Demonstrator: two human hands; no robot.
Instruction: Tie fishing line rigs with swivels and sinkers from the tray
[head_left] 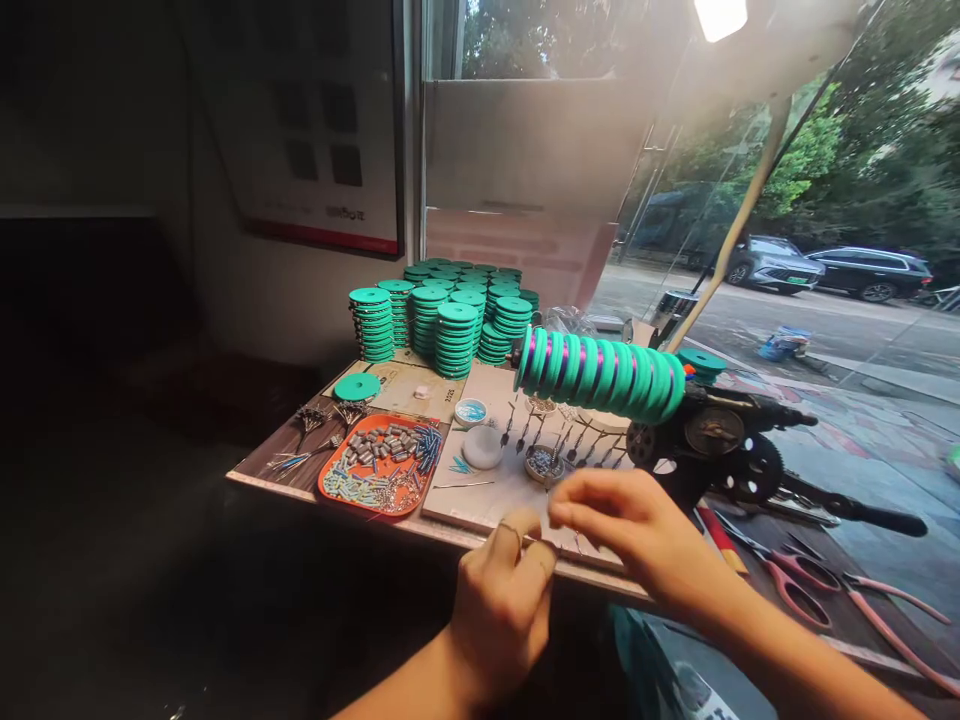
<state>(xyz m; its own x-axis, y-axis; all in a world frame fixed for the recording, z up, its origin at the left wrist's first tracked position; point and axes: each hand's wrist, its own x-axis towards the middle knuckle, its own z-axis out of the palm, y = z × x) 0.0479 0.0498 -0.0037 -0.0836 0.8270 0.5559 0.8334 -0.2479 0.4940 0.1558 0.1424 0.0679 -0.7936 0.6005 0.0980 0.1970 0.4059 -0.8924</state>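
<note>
My left hand (501,600) is curled closed in front of the table's near edge, with thin line looped around its fingers. My right hand (626,530) is pinched closed just right of it, fingertips meeting the left hand's fingertips on something too small to make out. Behind the hands, a row of green spools (600,372) with purple line sits on the shaft of a black hand-cranked winder (720,440). Small hooks and weights (559,435) lie in a row on the white board (495,490).
Stacks of green spools (442,315) stand at the table's back. An orange tray (379,465) of metal sleeves and beads lies left. Small round tins (480,445) sit mid-board. Pink-handled pliers (825,590) lie right. A window shows a street with parked cars (825,265).
</note>
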